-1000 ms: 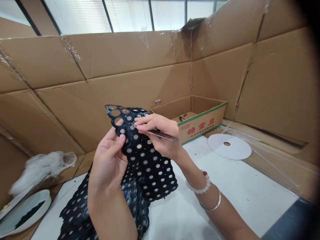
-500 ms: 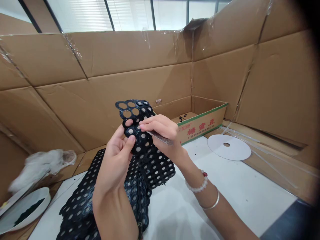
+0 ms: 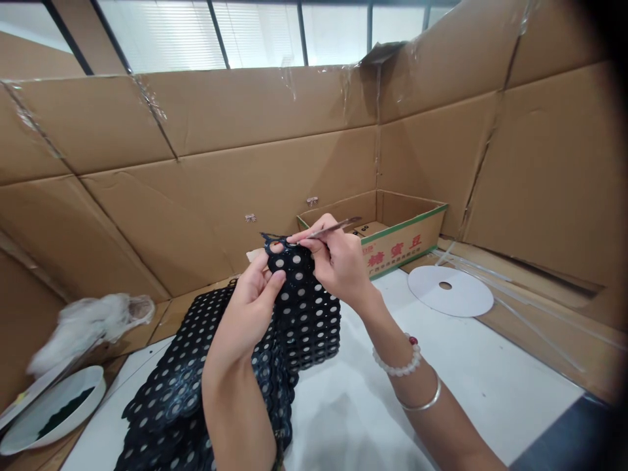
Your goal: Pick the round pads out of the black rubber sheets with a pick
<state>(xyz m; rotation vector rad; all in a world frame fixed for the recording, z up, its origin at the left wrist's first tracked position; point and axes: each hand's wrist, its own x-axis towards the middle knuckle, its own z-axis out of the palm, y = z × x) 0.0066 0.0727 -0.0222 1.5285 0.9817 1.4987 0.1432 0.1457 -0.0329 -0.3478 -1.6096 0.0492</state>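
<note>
My left hand [image 3: 245, 320] pinches the upper left edge of a black sheet [image 3: 304, 314] between thumb and fingers. This sheet is made of linked rings, many with pale round centres. Its lower part drapes over more of the black material [image 3: 169, 386] spread on the table. Pressed close to the sheet's top edge, my right hand [image 3: 343, 265] grips a slim metal tool [image 3: 338, 227], its back end pointing to the upper right. The fingers hide the tool's working tip. Near my left fingertips an open ring shows skin through it.
An open cardboard box [image 3: 407, 242] with a green edge and red lettering stands behind my right hand. Right of it lies a white disc [image 3: 450, 291] with a centre hole. At left are a white bowl [image 3: 93, 386] with dark contents and a clear plastic bag [image 3: 93, 327]. Cardboard walls [image 3: 275, 157] surround the table.
The sheet's top edge has moved right and lower, with its open rings folded back. My right hand has turned, so the tool's back end now points up instead of down.
</note>
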